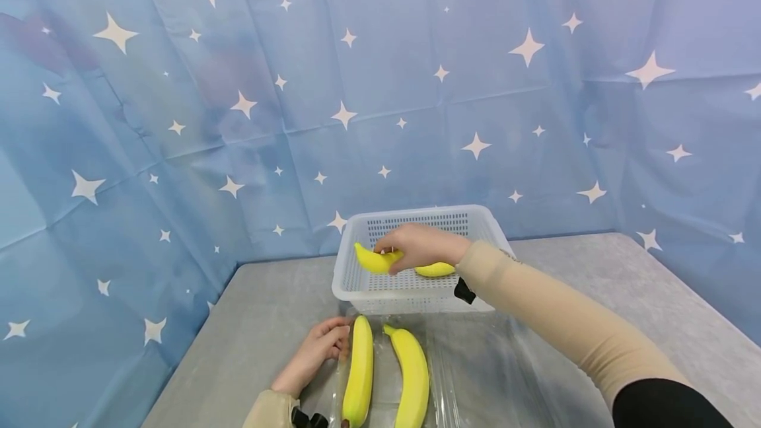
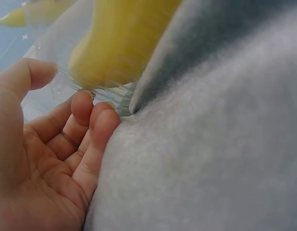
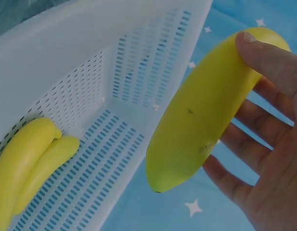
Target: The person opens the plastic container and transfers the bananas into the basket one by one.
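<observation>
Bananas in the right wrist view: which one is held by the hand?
The rightmost banana, with small dark marks: the right hand grips it. The other two bananas lie together in the white basket.

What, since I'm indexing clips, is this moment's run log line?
right hand: holds banana at basket | left hand: at clear plastic edge beside front bananas | basket shows: two bananas
</observation>
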Demonstrator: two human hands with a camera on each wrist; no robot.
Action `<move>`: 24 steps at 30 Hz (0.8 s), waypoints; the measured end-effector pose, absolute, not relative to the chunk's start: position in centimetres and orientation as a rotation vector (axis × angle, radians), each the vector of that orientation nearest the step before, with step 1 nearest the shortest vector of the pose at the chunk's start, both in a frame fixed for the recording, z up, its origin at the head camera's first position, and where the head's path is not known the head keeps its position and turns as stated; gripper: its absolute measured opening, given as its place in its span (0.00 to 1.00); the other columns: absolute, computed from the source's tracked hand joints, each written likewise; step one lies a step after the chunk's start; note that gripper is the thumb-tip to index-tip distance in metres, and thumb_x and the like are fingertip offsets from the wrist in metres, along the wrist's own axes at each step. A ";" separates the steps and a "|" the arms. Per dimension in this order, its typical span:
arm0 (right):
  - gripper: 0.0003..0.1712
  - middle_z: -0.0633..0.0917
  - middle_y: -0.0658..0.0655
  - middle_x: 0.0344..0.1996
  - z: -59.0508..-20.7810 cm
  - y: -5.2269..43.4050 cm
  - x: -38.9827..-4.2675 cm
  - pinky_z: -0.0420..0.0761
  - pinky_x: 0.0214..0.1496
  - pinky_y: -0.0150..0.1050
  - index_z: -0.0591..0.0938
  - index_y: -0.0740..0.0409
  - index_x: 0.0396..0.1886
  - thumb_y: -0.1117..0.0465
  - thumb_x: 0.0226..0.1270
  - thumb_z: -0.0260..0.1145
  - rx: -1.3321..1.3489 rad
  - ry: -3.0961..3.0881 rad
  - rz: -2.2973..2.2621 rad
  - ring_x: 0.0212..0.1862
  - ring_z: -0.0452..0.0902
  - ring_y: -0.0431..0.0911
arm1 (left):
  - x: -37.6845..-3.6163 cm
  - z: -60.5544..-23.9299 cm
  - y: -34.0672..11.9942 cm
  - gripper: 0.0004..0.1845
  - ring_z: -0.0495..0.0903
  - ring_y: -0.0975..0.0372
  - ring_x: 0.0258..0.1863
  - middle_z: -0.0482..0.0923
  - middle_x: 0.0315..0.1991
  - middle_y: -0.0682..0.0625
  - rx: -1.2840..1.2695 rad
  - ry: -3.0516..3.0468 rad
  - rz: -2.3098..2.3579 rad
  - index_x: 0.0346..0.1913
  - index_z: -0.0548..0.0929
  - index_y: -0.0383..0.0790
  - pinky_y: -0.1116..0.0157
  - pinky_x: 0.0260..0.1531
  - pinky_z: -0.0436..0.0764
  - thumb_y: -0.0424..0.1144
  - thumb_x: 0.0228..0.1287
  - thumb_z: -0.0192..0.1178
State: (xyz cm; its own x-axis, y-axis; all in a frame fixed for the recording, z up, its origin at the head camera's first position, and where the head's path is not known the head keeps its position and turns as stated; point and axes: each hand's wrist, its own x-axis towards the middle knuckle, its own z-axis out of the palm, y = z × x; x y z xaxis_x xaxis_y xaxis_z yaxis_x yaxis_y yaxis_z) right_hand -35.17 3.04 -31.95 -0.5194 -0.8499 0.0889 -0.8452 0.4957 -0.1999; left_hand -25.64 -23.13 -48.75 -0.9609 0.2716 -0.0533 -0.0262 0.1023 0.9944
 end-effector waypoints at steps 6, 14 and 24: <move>0.22 0.82 0.43 0.44 -32.3 3.0 -35.7 0.77 0.46 0.36 0.81 0.48 0.56 0.56 0.61 0.72 -1.497 2.711 -0.362 0.43 0.76 0.37 | -25.6 -48.9 -23.3 0.16 0.75 0.63 0.23 0.74 0.25 0.50 0.239 2.162 1.943 0.50 0.79 0.29 0.67 0.24 0.78 0.41 0.70 0.54; 0.21 0.82 0.41 0.41 -32.7 2.9 -36.4 0.77 0.45 0.34 0.82 0.47 0.54 0.54 0.60 0.73 -1.443 2.737 -0.354 0.40 0.75 0.36 | -25.8 -48.8 -23.3 0.18 0.75 0.63 0.23 0.74 0.25 0.50 0.257 2.165 1.947 0.52 0.78 0.28 0.67 0.24 0.78 0.41 0.70 0.54; 0.22 0.83 0.45 0.44 -33.0 2.3 -37.4 0.77 0.45 0.36 0.81 0.48 0.56 0.55 0.61 0.72 -1.333 2.728 -0.425 0.42 0.77 0.37 | -25.8 -48.8 -23.4 0.17 0.74 0.63 0.23 0.74 0.25 0.50 0.253 2.170 1.941 0.50 0.78 0.29 0.68 0.23 0.77 0.41 0.71 0.54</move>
State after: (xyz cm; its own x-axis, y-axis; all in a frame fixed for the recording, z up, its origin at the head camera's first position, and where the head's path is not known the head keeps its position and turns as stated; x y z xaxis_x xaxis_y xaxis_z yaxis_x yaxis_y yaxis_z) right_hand -37.37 2.33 -33.04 -0.6196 -0.7832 0.0527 -0.7620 0.5841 -0.2796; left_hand -25.78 -23.36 -48.77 -0.9613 0.2714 -0.0474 -0.0170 0.1133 0.9934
